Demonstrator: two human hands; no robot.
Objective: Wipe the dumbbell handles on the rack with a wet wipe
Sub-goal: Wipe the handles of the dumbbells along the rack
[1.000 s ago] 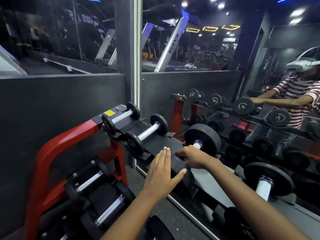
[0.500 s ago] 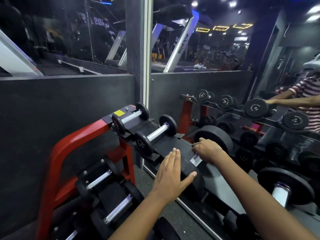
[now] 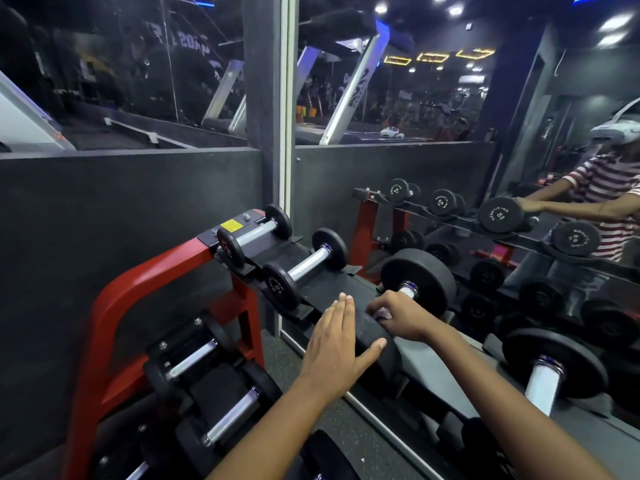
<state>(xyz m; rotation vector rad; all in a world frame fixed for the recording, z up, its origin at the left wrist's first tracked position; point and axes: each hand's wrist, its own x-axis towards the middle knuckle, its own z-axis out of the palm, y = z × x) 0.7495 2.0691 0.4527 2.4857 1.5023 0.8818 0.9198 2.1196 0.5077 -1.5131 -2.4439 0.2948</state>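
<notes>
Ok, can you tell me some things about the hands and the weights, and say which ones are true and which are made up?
1. The left hand lies flat with straight fingers on a big black weight. True.
2. The right hand is held up in the air, away from the rack. False: it is down at the handle of the big dumbbell, fingers curled.
3. The rack frame is blue. False: it is red.
4. Two small dumbbells sit on the top shelf, left of the hands. True.
5. A yellow sticker is on the top corner of the rack. True.
</notes>
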